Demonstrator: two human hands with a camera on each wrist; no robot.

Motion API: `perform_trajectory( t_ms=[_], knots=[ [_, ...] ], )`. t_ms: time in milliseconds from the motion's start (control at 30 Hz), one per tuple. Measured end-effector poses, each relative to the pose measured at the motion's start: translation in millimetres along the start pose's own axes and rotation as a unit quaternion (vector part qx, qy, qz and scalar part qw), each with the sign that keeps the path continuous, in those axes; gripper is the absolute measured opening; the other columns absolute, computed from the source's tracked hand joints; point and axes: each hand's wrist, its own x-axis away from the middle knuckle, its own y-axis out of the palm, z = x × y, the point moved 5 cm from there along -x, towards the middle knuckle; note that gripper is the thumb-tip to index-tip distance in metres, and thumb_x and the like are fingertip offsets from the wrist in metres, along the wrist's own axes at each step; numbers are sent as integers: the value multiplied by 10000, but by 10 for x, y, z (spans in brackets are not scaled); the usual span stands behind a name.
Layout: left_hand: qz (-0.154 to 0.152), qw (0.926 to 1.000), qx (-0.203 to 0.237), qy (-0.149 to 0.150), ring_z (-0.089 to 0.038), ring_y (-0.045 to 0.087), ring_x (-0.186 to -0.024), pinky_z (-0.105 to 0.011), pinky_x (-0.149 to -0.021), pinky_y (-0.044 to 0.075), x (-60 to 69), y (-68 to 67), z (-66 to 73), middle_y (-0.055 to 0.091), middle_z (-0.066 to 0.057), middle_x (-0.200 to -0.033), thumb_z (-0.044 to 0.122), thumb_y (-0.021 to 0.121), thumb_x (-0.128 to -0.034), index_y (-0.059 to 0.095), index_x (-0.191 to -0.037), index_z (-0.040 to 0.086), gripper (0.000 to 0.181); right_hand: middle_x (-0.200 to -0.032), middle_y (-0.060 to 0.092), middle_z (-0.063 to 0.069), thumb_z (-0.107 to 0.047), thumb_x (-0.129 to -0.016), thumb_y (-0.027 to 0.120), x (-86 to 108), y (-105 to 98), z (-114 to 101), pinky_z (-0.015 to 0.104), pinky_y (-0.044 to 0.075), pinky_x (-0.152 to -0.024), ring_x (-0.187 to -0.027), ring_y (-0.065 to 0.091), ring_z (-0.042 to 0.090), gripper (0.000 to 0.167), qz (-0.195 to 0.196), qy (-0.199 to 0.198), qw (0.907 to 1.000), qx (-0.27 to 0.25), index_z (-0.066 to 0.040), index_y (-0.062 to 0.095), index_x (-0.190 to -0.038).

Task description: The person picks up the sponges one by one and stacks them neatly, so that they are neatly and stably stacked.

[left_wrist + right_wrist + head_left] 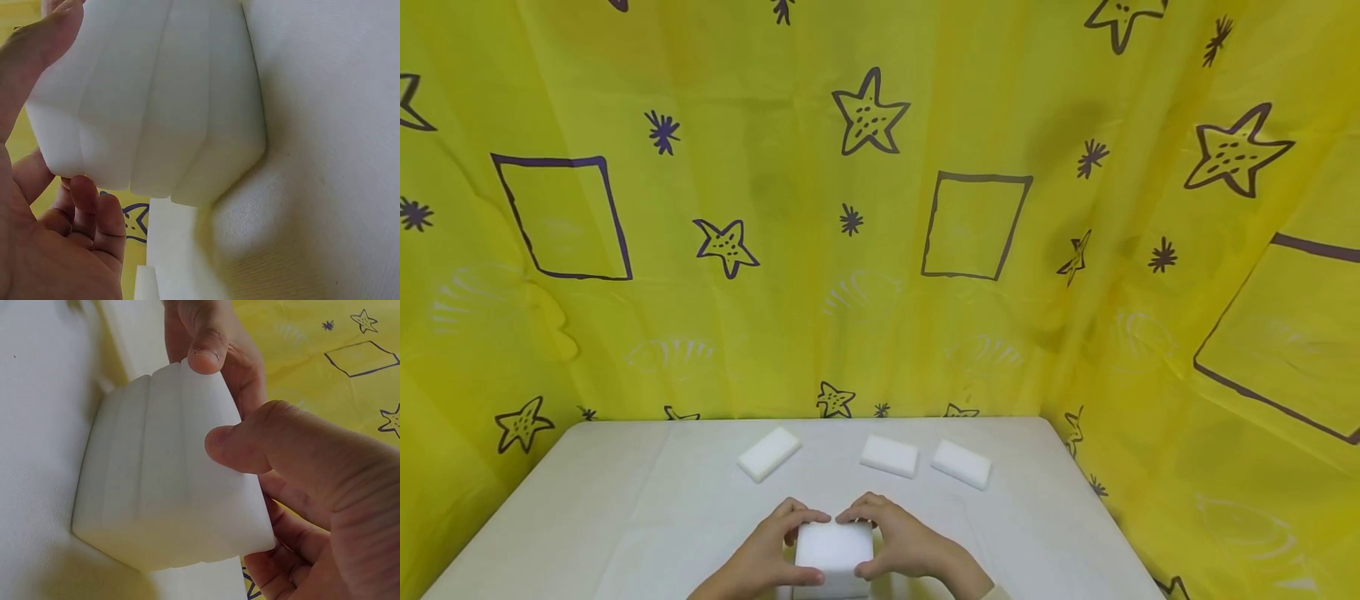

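Several white sponge blocks are piled into a stack at the near edge of the table, its layers pressed flat together in both wrist views. My left hand grips the top sponge block at its left side, thumb on the near face and fingertips at the far edge. On the opposite side my right hand holds the same block, its thumb pressed on the near face. The two hands' fingertips almost meet behind the block. The stack's lowest layer stands on the white cloth.
Three loose white sponge blocks lie flat farther back: one at the left, one near the middle and one at the right. A white-covered table bears everything. Yellow curtains with drawn stars close off the back and sides.
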Motion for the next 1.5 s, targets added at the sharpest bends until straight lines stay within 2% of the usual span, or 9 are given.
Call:
perform_trajectory(
  t_ms=[167, 367, 533, 800, 1000, 1100, 1233, 1333, 1500],
  knots=[
    [-49, 10000, 17, -43, -59, 394, -867, -223, -722, 377, 1, 1, -16, 479, -8, -1064, 293, 863, -740, 633, -1259, 127, 592, -1168, 560, -106, -175, -752, 830, -2, -3, 5, 245, 452, -925, -1087, 477, 29, 521, -34, 6, 10000, -53, -137, 644, -1237],
    [-58, 10000, 62, 19, -34, 455, -883, -218, -746, 439, -6, -10, -6, 489, -20, -1063, 292, 865, -738, 645, -1239, 106, 578, -1153, 564, -107, -185, -749, 844, -6, -13, 8, 243, 452, -925, -1079, 483, 25, 521, -49, 13, 9999, -111, -133, 649, -1229],
    [-81, 9999, 48, -67, -31, 455, -871, -213, -736, 444, -13, -13, -12, 486, -21, -1055, 300, 867, -733, 651, -1233, 98, 581, -1152, 569, -100, -194, -751, 848, -1, -20, 5, 256, 456, -932, -1081, 490, 26, 523, -50, -12, 9999, -134, -127, 648, -1229],
    [-45, 9999, 68, -73, -25, 465, -864, -214, -732, 456, -8, -6, -11, 486, -29, -1042, 299, 860, -744, 652, -1222, 74, 567, -1136, 581, -82, -249, -786, 831, 36, -50, 16, 258, 474, -903, -1033, 511, 7, 504, -39, -132, 9999, -58, -117, 642, -1234],
    [-26, 10000, 87, 12, -20, 474, -860, -226, -729, 474, -8, -4, -11, 488, -36, -1046, 304, 860, -747, 647, -1224, 62, 576, -1134, 583, -90, -262, -826, 798, 76, -124, 90, 268, 481, -915, -1018, 532, 30, 461, -97, -1, 9996, -282, -105, 641, -1230],
    [-38, 9999, 139, -3, -21, 485, -860, -232, -732, 487, -12, -2, -20, 488, -41, -1051, 299, 862, -745, 643, -1235, 60, 588, -1091, 596, -80, -260, -848, 775, 119, -199, 160, 267, 482, -908, -989, 551, 41, 433, -42, 82, 9996, -256, -89, 645, -1223],
    [-66, 9992, 304, -232, -45, 497, -858, -232, -735, 488, -22, -2, -37, 483, -43, -1060, 274, 867, -740, 643, -1243, 79, 585, -1060, 631, 29, -231, -870, 752, 180, -362, 260, 282, 486, -895, -965, 576, 87, 406, 105, 83, 9999, -99, -60, 643, -1222],
    [-92, 9983, 431, -374, -71, 507, -860, -233, -737, 488, -24, -2, -51, 480, -47, -1068, 247, 871, -734, 642, -1248, 91, 583, -1077, 634, 110, -203, -885, 735, 221, -531, 363, 294, 494, -880, -968, 590, 160, 386, 220, 104, 9997, 19, -36, 637, -1218],
    [-144, 9979, 504, -387, -87, 515, -862, -229, -736, 490, -14, 3, -77, 483, -49, -1075, 229, 869, -735, 640, -1247, 91, 578, -1082, 630, 135, -189, -888, 730, 295, -864, 631, 315, 502, -857, -954, 588, 256, 394, 528, 379, 9975, 266, 2, 619, -1215]
  ],
)
